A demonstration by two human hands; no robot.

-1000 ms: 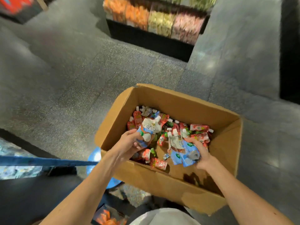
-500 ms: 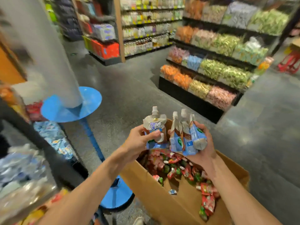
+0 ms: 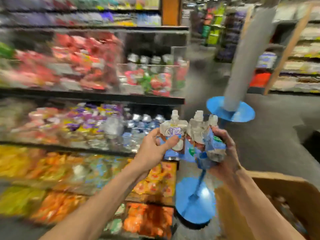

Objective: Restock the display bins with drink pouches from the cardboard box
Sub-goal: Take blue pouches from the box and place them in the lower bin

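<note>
A single white-and-blue drink pouch [image 3: 173, 135] is pinched upright between thumb and curled fingers of the left hand [image 3: 152, 149], a bunch of pouches [image 3: 207, 141] is clasped in the right hand [image 3: 225, 153], above the cardboard box [image 3: 277, 187], before blurred display bins [image 3: 90, 125].

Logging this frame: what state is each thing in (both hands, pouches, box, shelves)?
Left hand: grips one pouch, spout up.
Right hand: grips a bunch of pouches, spouts up.
Box: open, at lower right; contents too blurred to tell.
Shelves: stocked with packets; blurred.
</note>
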